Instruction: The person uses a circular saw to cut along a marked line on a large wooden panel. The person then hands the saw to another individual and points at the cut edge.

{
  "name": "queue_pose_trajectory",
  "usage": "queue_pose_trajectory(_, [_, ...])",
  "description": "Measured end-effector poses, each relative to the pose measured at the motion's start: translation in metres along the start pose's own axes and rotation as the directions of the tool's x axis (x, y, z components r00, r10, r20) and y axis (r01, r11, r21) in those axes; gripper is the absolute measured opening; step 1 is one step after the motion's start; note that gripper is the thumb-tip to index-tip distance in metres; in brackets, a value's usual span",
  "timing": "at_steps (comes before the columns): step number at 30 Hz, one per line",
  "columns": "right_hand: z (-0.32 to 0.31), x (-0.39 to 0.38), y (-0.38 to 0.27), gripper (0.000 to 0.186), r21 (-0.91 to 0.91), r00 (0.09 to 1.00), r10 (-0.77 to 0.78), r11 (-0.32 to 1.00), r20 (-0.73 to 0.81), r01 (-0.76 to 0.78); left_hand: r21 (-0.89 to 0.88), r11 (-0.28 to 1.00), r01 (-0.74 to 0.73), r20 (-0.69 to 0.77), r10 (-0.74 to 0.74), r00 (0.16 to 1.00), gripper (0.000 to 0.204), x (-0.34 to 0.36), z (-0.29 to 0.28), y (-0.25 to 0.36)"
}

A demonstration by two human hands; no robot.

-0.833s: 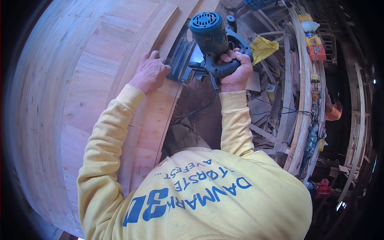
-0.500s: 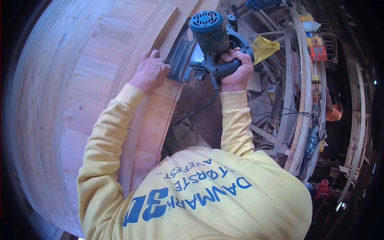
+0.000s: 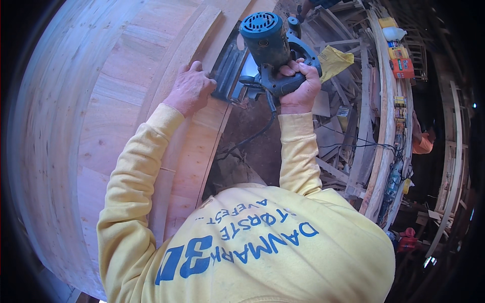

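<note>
My right hand (image 3: pixel 300 91) is wrapped round the rear handle of a teal-and-black circular saw (image 3: pixel 262 45). The saw's motor housing points up, and its metal base plate (image 3: pixel 228 70) lies on the edge of a large pale plywood panel (image 3: pixel 113 118). To the left of the base plate, my left hand (image 3: pixel 191 91) bears down on a long wooden strip (image 3: pixel 189 43) with its fingers bent over it. My left thumb is close to the base plate. The blade and the cut are hidden under the saw. A dark cord (image 3: pixel 247 141) hangs from the saw.
Wood offcuts (image 3: pixel 343 136) lie heaped at the right, with a yellow bag (image 3: pixel 333 61) on them. Beyond runs a timber beam (image 3: pixel 386 101) with cords, small boxes and a white bottle (image 3: pixel 394 34). A person's orange sleeve (image 3: pixel 423 141) shows at the far right.
The saw and both my hands hold nearly the same place. At the top edge, the blue cloth past the saw has shifted slightly upward.
</note>
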State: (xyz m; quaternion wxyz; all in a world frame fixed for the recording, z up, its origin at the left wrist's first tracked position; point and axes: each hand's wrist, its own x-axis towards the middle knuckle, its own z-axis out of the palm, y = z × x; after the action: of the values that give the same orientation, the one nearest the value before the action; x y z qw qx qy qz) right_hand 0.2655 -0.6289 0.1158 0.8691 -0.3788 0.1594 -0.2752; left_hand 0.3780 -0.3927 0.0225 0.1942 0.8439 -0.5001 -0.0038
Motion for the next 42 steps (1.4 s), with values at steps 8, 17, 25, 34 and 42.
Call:
queue_pose_trajectory(8, [-0.002,0.011,-0.002,0.018,0.007,1.000,0.007,1.000,-0.003,-0.007,0.019,1.000,0.004,0.022,-0.004,1.000,0.007,0.010,0.001,-0.003])
queue_pose_trajectory(17, [-0.003,0.022,-0.005,0.018,-0.011,1.000,0.023,1.000,0.000,-0.023,0.013,1.000,-0.003,0.041,0.003,0.999,0.007,0.023,-0.001,-0.006])
queue_pose_trajectory(25, [-0.002,0.030,-0.006,0.018,-0.025,1.000,0.022,0.999,0.004,-0.021,0.021,1.000,0.003,0.013,-0.003,1.000,0.008,0.031,0.002,-0.009])
queue_pose_trajectory(34, [-0.001,0.038,-0.007,0.018,0.018,1.000,0.015,1.000,0.006,-0.015,-0.003,1.000,0.011,0.034,-0.011,0.999,0.007,0.039,-0.002,-0.010])
queue_pose_trajectory(42, [-0.003,0.046,-0.009,0.018,-0.010,0.999,0.028,1.000,0.020,-0.027,0.014,1.000,0.013,0.022,-0.013,1.000,0.005,0.049,0.000,-0.014])
